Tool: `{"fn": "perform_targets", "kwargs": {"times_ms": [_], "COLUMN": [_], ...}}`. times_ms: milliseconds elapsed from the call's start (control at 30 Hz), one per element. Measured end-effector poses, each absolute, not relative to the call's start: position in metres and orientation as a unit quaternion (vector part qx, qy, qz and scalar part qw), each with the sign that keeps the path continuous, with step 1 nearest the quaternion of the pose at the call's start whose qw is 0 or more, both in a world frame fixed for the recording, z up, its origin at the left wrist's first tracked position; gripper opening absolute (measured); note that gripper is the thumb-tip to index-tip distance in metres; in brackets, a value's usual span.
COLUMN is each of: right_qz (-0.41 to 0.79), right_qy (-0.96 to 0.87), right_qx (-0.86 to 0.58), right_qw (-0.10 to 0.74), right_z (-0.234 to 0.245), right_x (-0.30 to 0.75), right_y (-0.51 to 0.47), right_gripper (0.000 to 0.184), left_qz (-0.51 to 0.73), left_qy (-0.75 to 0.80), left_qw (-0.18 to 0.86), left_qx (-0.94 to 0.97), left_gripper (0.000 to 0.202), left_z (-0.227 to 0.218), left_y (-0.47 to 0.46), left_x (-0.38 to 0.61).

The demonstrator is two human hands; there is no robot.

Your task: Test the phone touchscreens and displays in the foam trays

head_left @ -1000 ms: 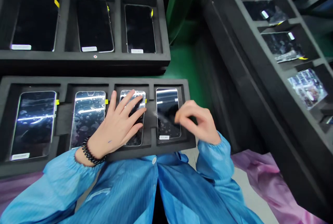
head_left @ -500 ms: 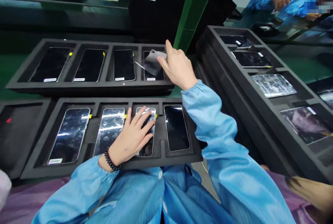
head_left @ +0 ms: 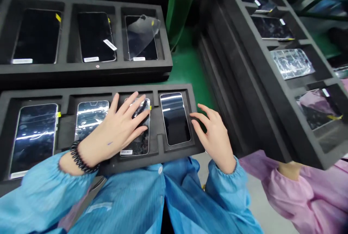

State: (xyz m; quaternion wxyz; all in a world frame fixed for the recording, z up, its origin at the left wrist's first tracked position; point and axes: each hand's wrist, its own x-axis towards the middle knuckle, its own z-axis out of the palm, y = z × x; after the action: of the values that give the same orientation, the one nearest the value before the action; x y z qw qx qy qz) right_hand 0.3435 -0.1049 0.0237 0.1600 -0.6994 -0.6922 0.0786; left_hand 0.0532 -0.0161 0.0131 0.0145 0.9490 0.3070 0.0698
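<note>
My left hand [head_left: 114,132] lies flat with fingers spread on a smartphone [head_left: 141,140] in the third slot of the near black foam tray [head_left: 81,91]. Several glossy phones sit in that tray's slots. My right hand [head_left: 214,136] hovers empty, fingers slightly curled, just off the tray's right end, next to the rightmost phone [head_left: 175,118]. A clear film sheet [head_left: 141,36] lies tilted over a dark phone [head_left: 141,45] in the far foam tray [head_left: 81,71]. A small white label [head_left: 110,44] lies on the phone beside it.
A third foam tray [head_left: 261,60] stands angled at the right, holding phones [head_left: 292,63] under crinkled plastic. A co-worker's pink sleeve [head_left: 293,190] reaches below its corner. A green surface [head_left: 187,63] shows between the trays.
My right hand has come back from the far tray to the near tray's right end. The film, held at the far tray half a second ago, now lies there. My left hand stays.
</note>
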Motion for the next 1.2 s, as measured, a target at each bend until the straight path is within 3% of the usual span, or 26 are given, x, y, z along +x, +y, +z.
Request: {"fn": "perform_targets", "kwargs": {"times_ms": [200, 533, 800, 967, 1200], "right_qz": [0.045, 0.121, 0.134, 0.203, 0.194], "right_qy": [-0.702, -0.682, -0.657, -0.644, -0.658], "right_qx": [-0.693, -0.659, -0.681, -0.67, -0.658], "right_qw": [0.16, 0.293, 0.293, 0.307, 0.309], "right_z": [0.004, -0.015, -0.014, -0.015, -0.014], "right_x": [0.333, 0.341, 0.337, 0.343, 0.347], "right_y": [-0.096, -0.094, -0.096, -0.095, -0.093], "right_gripper": [0.031, 0.035, 0.034, 0.04, 0.041], "left_qz": [0.094, 0.023, 0.021, 0.026, 0.081], "left_qy": [0.298, 0.309, 0.307, 0.311, 0.318], "left_qw": [0.023, 0.124, 0.07, 0.062, 0.101], "left_qx": [0.95, 0.943, 0.949, 0.948, 0.939], "left_gripper": [0.039, 0.039, 0.029, 0.028, 0.043], "left_z": [0.006, 0.018, 0.014, 0.017, 0.024], "left_y": [-0.008, -0.013, -0.009, -0.009, -0.004], "left_x": [0.056, 0.064, 0.059, 0.063, 0.051]}}
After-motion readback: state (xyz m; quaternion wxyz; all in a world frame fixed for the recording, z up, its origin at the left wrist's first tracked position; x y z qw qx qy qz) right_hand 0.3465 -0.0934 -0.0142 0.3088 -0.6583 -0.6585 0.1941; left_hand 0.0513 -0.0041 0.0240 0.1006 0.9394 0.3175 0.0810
